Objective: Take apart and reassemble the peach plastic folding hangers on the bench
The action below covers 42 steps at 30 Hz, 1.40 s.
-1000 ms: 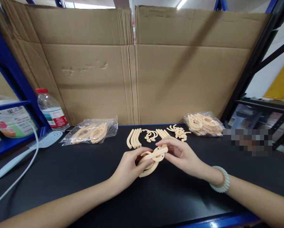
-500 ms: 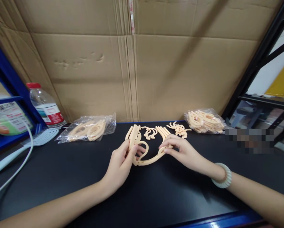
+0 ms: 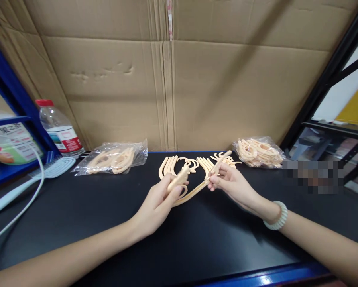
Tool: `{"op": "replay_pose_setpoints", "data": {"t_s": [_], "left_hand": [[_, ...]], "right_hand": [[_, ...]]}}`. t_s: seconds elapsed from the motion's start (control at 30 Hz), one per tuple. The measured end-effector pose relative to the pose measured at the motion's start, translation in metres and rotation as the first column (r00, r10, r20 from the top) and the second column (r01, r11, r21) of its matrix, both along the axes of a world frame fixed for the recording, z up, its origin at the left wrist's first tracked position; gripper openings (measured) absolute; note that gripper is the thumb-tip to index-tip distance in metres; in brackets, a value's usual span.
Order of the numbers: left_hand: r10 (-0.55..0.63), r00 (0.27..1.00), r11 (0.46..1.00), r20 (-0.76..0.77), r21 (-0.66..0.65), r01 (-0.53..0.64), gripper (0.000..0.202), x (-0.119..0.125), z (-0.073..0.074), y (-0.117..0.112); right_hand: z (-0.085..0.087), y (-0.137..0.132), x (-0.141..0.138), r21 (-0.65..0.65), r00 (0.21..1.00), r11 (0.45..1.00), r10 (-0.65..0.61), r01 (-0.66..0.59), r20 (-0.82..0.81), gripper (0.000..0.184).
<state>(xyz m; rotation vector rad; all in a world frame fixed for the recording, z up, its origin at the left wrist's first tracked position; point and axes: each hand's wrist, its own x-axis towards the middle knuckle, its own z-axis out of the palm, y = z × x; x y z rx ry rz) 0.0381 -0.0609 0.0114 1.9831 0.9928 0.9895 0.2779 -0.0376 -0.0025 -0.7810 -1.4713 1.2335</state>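
A beige plastic folding hanger spans both hands, just above the black tabletop. My left hand is closed around its left end, where a thick arm points up and away from me. With thumb and fingertips my right hand pinches the right end, near a joint from which another arm slants up to the right. Behind the hands lie a row of curved hanger arms on the left and a second row of hanger arms on the right. Small curved hooks lie between the rows.
Beside the right row is a heap of hooks. Clear bags of beige hanger parts stand at left and right. On the left are a hairbrush, a white cable and a bottle. Cardboard walls the back.
The arm at my right hand has swung out to point up and right. My left hand has tipped its end of the hanger, uncovering the left row of arms.
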Motion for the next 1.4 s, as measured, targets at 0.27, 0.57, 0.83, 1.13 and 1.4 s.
{"op": "replay_pose_setpoints", "data": {"t_s": [0.27, 0.57, 0.83, 1.13, 1.4], "left_hand": [[-0.273, 0.961, 0.935, 0.042, -0.224, 0.275, 0.027, 0.002, 0.002, 0.005], [-0.302, 0.944, 0.934, -0.129, -0.238, 0.266, 0.031, 0.006, 0.004, 0.009], [-0.189, 0.913, 0.974, -0.360, 0.049, 0.221, 0.030, 0.008, 0.004, 0.007], [-0.212, 0.830, 0.949, -0.517, 0.094, 0.301, 0.035, 0.006, 0.005, 0.006], [-0.256, 0.851, 0.944, -0.459, 0.072, 0.323, 0.039, 0.006, 0.005, 0.007]], "right_hand": [[0.002, -0.015, -0.015, 0.080, 0.999, 0.997, -0.007, 0.011, -0.048, 0.021], [0.002, -0.021, -0.017, 0.418, 0.934, 0.908, -0.156, 0.008, 0.322, 0.009], [0.000, -0.023, -0.013, 0.646, 0.838, 0.749, -0.255, -0.144, 0.482, 0.020], [0.012, -0.028, -0.007, 0.778, 0.616, 0.354, -0.477, -0.518, 0.627, 0.026], [0.018, -0.031, -0.006, 0.713, 0.649, 0.431, -0.315, -0.552, 0.693, 0.028]]}}
